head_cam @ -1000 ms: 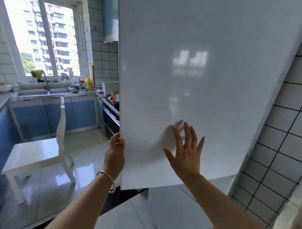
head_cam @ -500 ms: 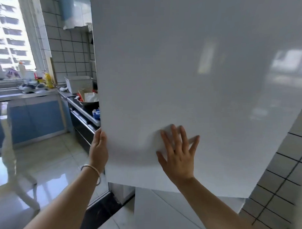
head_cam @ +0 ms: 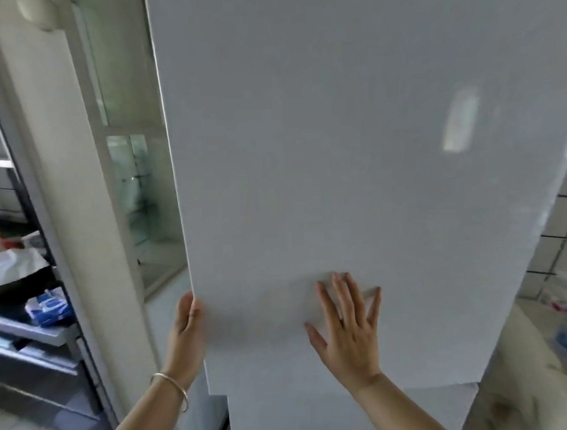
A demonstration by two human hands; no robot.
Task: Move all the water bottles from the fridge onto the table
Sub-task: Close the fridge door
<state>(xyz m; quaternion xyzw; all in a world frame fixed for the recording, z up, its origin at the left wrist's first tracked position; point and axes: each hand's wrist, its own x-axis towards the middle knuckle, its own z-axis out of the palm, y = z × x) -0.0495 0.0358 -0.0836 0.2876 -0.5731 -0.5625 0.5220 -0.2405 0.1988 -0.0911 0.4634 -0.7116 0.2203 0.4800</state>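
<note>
The person's left hand [head_cam: 186, 330] curls its fingers round the left edge of the white fridge door [head_cam: 338, 164], gripping it low down, a thin bangle [head_cam: 172, 387] on the wrist below. To the right of that grip the right hand [head_cam: 347, 328] lies flat on the door's front, fingers straight and spread, holding nothing. Left of the gripped edge the fridge interior [head_cam: 137, 194] shows through the gap with pale glass shelves, where no water bottle can be made out; further left a blue packet [head_cam: 49, 308] lies on a metal rack [head_cam: 32, 336].
</note>
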